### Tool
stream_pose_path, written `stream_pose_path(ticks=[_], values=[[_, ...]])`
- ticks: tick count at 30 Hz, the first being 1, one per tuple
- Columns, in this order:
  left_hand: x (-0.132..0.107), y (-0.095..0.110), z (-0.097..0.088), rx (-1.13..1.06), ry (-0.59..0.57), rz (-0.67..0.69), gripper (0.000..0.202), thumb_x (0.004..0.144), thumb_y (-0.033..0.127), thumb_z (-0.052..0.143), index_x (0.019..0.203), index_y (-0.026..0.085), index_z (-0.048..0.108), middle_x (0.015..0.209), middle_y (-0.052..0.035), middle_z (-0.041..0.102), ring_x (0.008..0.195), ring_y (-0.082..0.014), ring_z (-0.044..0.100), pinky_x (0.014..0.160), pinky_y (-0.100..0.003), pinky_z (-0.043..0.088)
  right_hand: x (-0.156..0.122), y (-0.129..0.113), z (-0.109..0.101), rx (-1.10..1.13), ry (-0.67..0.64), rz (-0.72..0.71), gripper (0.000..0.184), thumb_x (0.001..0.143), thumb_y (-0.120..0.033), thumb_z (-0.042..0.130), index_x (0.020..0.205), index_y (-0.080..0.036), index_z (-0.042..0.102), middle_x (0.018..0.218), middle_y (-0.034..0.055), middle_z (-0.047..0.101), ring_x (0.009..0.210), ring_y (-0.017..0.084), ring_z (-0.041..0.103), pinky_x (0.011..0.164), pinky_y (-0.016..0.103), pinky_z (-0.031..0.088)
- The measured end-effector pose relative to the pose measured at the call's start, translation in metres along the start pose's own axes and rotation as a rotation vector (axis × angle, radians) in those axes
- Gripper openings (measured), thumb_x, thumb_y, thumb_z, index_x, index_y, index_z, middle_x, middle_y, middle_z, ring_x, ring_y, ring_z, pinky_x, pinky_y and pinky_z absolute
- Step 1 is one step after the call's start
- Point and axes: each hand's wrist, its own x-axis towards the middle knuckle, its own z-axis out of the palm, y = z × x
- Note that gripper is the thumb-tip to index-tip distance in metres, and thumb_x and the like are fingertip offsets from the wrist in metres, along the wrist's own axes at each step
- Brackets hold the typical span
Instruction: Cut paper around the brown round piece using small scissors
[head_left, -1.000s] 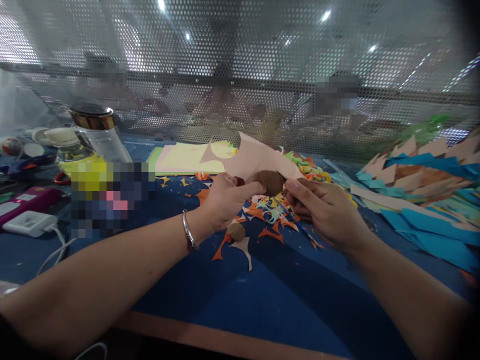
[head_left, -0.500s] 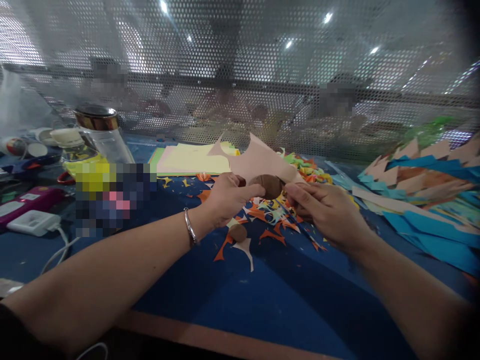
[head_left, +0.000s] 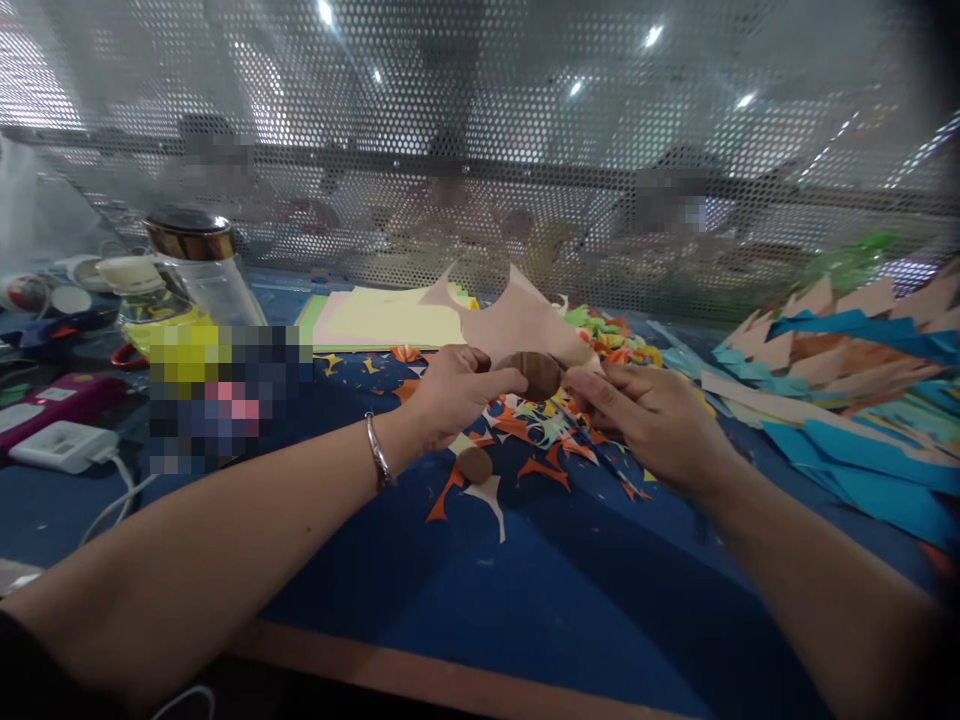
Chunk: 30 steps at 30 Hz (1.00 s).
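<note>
My left hand [head_left: 454, 392] and my right hand [head_left: 646, 420] meet above the blue table [head_left: 525, 590], both pinching a small round brown piece [head_left: 536, 373]. A pale pink cut sheet of paper [head_left: 517, 320] rises behind the brown piece, held with it between the fingers. A thin blue stick, perhaps a tool [head_left: 600, 455], runs under my right hand. On the table below lies a second brown round piece [head_left: 474, 464] among orange and white paper scraps [head_left: 525, 440]. A silver bracelet [head_left: 377, 455] sits on my left wrist.
Pastel paper sheets [head_left: 375, 320] lie at the back. Blue and tan cut paper [head_left: 840, 380] is piled at the right. A glass jar with a metal lid [head_left: 196, 262], a white charger [head_left: 60, 445] and a pink device [head_left: 60, 398] stand left. A perforated metal screen [head_left: 480, 150] closes the back.
The pink paper has tipped slightly and both hands shifted a little around the brown piece. My right fingers have stretched out more along it.
</note>
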Motion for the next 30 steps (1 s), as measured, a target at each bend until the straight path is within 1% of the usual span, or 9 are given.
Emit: stream_pose_path(ticks=[5,11,16,19,22,24,26,28,30], values=[[-0.001,0.001,0.000,0.017,-0.003,0.002,0.034,0.061,0.034,0.081,0.047,0.019,0.054,0.051,0.0022,0.044,0.055,-0.0091,0.033,0.057,-0.034,0.018,0.000,0.000,0.001,-0.044,0.005,-0.005,0.057,0.089,-0.071,0.065,0.061,-0.021,0.061,0.056,-0.0002,0.048,0.054,0.013,0.042,0.046,0.025,0.032],[0.001,-0.003,0.001,-0.016,0.022,-0.010,0.022,0.063,0.023,0.075,0.052,0.018,0.057,0.054,0.0014,0.048,0.055,-0.0091,0.038,0.058,-0.033,0.021,0.000,-0.004,0.002,-0.038,-0.028,-0.011,0.060,0.087,-0.075,0.063,0.061,-0.021,0.060,0.057,-0.0001,0.047,0.053,0.012,0.040,0.046,0.026,0.030],[0.002,-0.005,0.001,-0.021,0.044,-0.007,0.016,0.066,0.021,0.071,0.057,0.016,0.060,0.059,0.0008,0.053,0.058,-0.0086,0.039,0.058,-0.031,0.025,0.000,0.004,0.003,-0.004,-0.055,0.073,0.060,0.086,-0.078,0.062,0.068,-0.020,0.061,0.058,-0.0019,0.047,0.051,0.011,0.039,0.046,0.025,0.030],[0.003,-0.005,0.002,-0.030,0.081,-0.007,0.019,0.066,0.020,0.071,0.054,0.017,0.058,0.055,0.0030,0.048,0.056,-0.0079,0.036,0.057,-0.031,0.024,0.000,0.006,0.004,0.012,-0.096,0.120,0.060,0.088,-0.079,0.058,0.074,-0.021,0.063,0.058,-0.0036,0.043,0.050,0.010,0.036,0.046,0.025,0.028],[0.003,-0.003,0.002,-0.034,0.165,-0.017,0.027,0.066,0.018,0.071,0.048,0.019,0.051,0.050,0.0048,0.041,0.053,-0.0075,0.033,0.055,-0.031,0.023,0.000,0.001,0.005,-0.017,-0.164,0.119,0.060,0.087,-0.078,0.061,0.066,-0.022,0.057,0.054,-0.0051,0.038,0.048,0.010,0.032,0.044,0.026,0.025],[0.004,-0.002,0.002,-0.061,0.188,-0.011,0.026,0.067,0.016,0.069,0.048,0.019,0.053,0.049,0.0044,0.043,0.053,-0.0075,0.033,0.055,-0.030,0.026,0.000,-0.004,0.005,-0.052,-0.174,0.114,0.059,0.084,-0.076,0.066,0.063,-0.022,0.054,0.052,-0.0046,0.041,0.047,0.010,0.034,0.044,0.026,0.026],[0.005,-0.002,0.002,-0.072,0.195,0.003,0.025,0.068,0.016,0.069,0.049,0.019,0.053,0.049,0.0042,0.044,0.053,-0.0077,0.034,0.056,-0.030,0.027,-0.001,-0.007,0.006,-0.061,-0.167,0.117,0.056,0.083,-0.073,0.069,0.065,-0.022,0.058,0.052,-0.0035,0.048,0.048,0.011,0.039,0.045,0.026,0.030],[0.006,-0.004,0.001,-0.034,0.189,0.000,0.029,0.067,0.017,0.071,0.048,0.020,0.050,0.049,0.0047,0.041,0.053,-0.0080,0.034,0.056,-0.031,0.027,-0.001,-0.008,0.007,-0.042,-0.145,0.120,0.052,0.084,-0.072,0.070,0.073,-0.021,0.065,0.055,-0.0019,0.056,0.050,0.012,0.046,0.047,0.027,0.035],[0.005,-0.007,0.001,0.019,0.138,-0.022,0.027,0.066,0.017,0.071,0.050,0.020,0.050,0.050,0.0039,0.043,0.054,-0.0086,0.037,0.056,-0.032,0.026,-0.002,-0.008,0.010,-0.014,-0.107,0.103,0.050,0.082,-0.070,0.072,0.084,-0.020,0.071,0.064,0.0010,0.065,0.056,0.015,0.056,0.052,0.028,0.042]])
